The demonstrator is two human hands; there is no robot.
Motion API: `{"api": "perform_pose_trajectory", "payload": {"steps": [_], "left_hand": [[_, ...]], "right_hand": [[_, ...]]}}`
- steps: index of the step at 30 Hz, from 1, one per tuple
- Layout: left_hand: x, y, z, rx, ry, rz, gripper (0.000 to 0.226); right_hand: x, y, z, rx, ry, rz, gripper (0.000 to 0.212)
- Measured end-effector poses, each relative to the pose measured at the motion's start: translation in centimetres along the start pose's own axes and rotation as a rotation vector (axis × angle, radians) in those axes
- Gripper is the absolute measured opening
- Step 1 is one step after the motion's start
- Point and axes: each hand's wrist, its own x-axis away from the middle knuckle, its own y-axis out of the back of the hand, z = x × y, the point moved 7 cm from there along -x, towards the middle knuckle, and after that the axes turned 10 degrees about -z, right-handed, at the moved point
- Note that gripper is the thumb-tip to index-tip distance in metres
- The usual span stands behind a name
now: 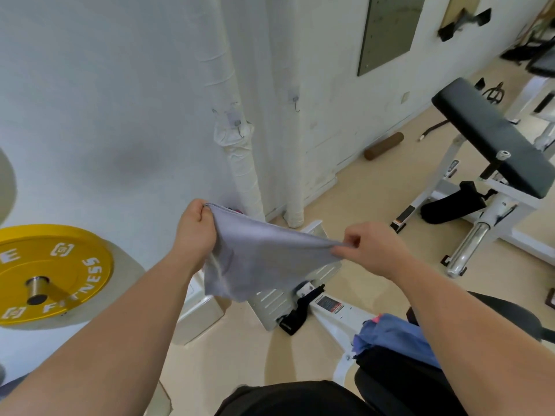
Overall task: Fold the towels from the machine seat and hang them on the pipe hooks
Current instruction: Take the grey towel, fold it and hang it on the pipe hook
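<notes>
A grey towel point(264, 253) hangs stretched in the air between my hands, in front of the wall. My left hand point(195, 228) grips its upper left corner in a fist. My right hand point(372, 250) pinches the right corner between thumb and fingers. Below my right forearm, a blue towel point(393, 334) with a pink edge lies on the black machine seat point(387, 376). Two wrapped white pipes point(243, 163) run down the wall ahead; a small hook point(237, 124) sits on the left pipe and another hook point(295, 100) is fixed just to its right.
A yellow weight plate point(60, 274) on a bar sits at the left. A white footplate point(288, 292) of the machine stands below the towel. A black padded bench point(492, 136) on a white frame is at the right. A brown roller point(384, 145) lies by the wall.
</notes>
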Motion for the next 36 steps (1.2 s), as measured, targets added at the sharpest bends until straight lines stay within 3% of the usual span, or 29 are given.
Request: {"api": "perform_pose_trajectory", "payload": {"steps": [7, 14, 21, 23, 27, 36], "left_hand": [[1.2, -2.1, -1.0, 0.170, 0.059, 0.152, 0.020], [1.4, -3.4, 0.0, 0.048, 0.018, 0.112, 0.019], [1.9, -4.3, 0.6, 0.149, 0.071, 0.127, 0.015], [2.2, -4.4, -0.1, 0.154, 0.069, 0.130, 0.017], [3.5, -5.1, -1.3, 0.198, 0.115, 0.179, 0.018], [8.9, -8.3, -4.9, 0.337, 0.021, 0.331, 0.010]], "right_hand": [[-0.9, 2.5, -2.1, -0.741, -0.316, -0.197, 0.034], [0.5, 2.0, -5.1, -0.752, -0.444, -0.271, 0.028], [2.0, 1.6, -6.7, -0.740, -0.635, -0.323, 0.007], [2.2, 1.9, -6.4, -0.733, -0.660, -0.355, 0.010], [2.0, 1.4, -4.0, -0.788, -0.659, -0.377, 0.014], [1.8, -0.7, 6.4, -0.918, -0.343, -0.187, 0.033]]}}
